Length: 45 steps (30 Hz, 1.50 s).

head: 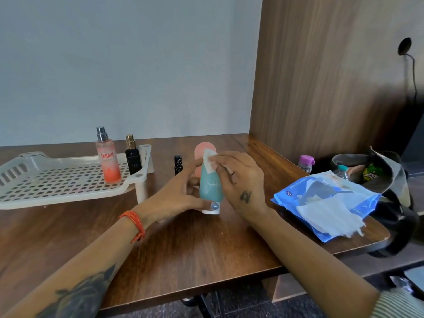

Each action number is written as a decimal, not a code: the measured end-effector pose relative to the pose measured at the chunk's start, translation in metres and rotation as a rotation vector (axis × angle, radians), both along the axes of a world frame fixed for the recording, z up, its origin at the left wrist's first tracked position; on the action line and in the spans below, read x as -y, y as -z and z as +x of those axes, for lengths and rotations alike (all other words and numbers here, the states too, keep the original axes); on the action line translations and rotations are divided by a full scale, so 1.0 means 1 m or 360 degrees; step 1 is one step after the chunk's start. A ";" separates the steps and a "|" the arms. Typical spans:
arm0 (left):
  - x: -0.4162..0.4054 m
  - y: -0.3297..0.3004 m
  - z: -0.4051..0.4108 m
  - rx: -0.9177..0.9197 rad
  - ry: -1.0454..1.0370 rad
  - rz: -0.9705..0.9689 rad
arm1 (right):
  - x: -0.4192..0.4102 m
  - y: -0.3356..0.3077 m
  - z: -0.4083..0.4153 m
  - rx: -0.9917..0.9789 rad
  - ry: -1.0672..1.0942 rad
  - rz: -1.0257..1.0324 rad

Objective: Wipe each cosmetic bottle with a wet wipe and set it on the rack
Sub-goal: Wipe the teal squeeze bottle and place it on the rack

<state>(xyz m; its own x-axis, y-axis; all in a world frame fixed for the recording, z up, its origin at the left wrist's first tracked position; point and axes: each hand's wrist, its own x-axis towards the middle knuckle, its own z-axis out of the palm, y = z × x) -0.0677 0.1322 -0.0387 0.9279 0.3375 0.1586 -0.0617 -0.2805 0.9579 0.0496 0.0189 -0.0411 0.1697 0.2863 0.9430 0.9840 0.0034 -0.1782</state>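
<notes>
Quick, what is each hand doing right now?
Left hand: holds the teal tube near its white cap, cap end down.
Right hand: pinches a wet wipe against the tube's upper end.

A lived-in room of a home or hostel is suggested by the brown wood-grain desk set against a plain pale wall, with a wood-veneer side panel at its right edge and an open grey bag beside it.
</notes>
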 end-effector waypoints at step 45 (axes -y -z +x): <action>0.002 0.000 -0.003 0.0046 0.0062 -0.0040 | 0.012 0.006 -0.002 0.0138 -0.0165 -0.0166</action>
